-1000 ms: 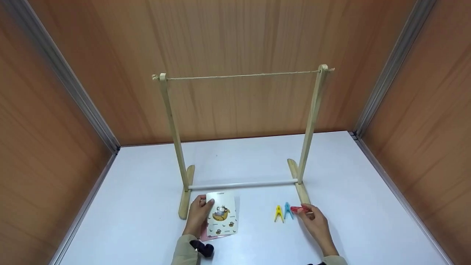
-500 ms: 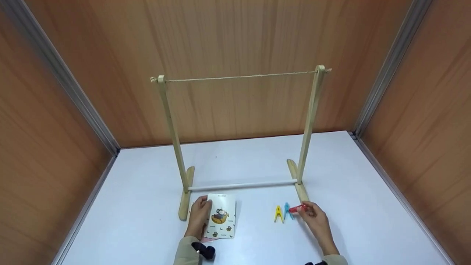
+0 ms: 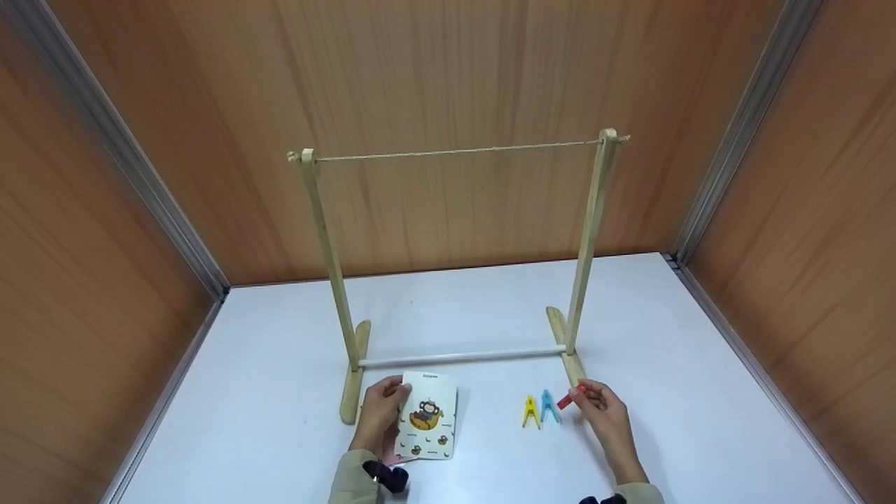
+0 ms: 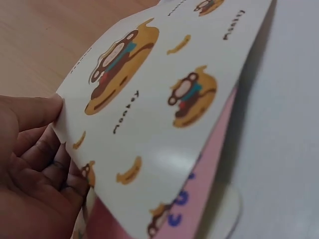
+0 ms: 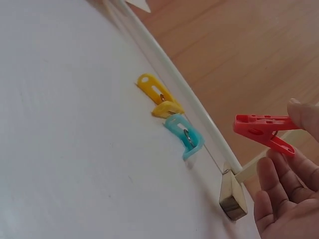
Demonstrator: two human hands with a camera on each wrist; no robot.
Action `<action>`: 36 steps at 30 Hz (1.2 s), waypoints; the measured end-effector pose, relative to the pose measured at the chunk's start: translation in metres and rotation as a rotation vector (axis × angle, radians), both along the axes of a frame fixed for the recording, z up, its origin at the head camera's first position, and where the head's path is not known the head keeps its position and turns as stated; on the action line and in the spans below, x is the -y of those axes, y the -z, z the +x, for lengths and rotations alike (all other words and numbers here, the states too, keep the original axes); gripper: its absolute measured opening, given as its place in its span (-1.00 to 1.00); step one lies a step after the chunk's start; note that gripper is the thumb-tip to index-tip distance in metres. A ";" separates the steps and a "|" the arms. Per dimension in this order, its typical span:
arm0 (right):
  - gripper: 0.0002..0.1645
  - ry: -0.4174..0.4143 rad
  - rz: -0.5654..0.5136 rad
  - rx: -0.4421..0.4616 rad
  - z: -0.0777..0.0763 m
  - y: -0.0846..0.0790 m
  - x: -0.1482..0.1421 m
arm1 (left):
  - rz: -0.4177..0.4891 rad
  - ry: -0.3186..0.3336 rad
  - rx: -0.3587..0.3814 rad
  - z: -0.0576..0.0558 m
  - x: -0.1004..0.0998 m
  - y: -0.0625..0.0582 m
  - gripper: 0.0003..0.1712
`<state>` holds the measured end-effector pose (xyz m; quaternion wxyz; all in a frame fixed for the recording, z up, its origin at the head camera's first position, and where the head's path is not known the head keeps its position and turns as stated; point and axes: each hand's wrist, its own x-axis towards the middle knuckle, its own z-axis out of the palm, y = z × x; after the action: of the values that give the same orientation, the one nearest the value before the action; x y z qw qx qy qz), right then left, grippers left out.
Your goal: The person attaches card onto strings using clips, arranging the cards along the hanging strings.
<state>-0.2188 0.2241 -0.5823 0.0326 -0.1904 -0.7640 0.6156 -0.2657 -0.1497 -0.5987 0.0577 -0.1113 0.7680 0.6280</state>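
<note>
My left hand (image 3: 380,414) pinches the left edge of a white card (image 3: 427,437) printed with a monkey on a banana. In the left wrist view the thumb lies on the face of this card (image 4: 149,144), and a pink card (image 4: 214,174) shows behind it. Between the thumb and fingers of my right hand (image 3: 607,421) is a red clothespin (image 5: 259,128), held by its handle ends. A yellow clothespin (image 3: 530,411) and a blue clothespin (image 3: 549,406) lie side by side on the table, just left of that hand.
A wooden stand (image 3: 590,238) with two posts rises behind the hands. A thin string (image 3: 455,152) runs between the post tops, and a white rod (image 3: 462,358) joins the feet. Wood-grain panels enclose the white table (image 3: 266,364) at the back and sides.
The red clothespin has turned in my right hand, its jaw end now tipping down to the left. The white card has shifted slightly and tilted. The yellow and blue clothespins stay put.
</note>
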 end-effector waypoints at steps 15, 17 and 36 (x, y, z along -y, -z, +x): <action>-0.17 -0.052 0.011 -0.017 -0.010 -0.020 -0.001 | 0.006 0.075 -0.091 -0.002 -0.013 -0.029 -0.58; -0.23 -0.067 0.016 -0.041 -0.010 -0.023 0.000 | 0.010 0.071 -0.094 -0.005 -0.017 -0.033 -0.59; -0.34 -0.157 0.029 -0.179 -0.027 -0.065 0.007 | 0.067 0.098 -0.205 -0.029 -0.063 -0.082 -0.63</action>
<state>-0.2459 0.2167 -0.5174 0.0551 -0.0737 -0.7793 0.6198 -0.2945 -0.0868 -0.5168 0.0132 -0.0066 0.7529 0.6580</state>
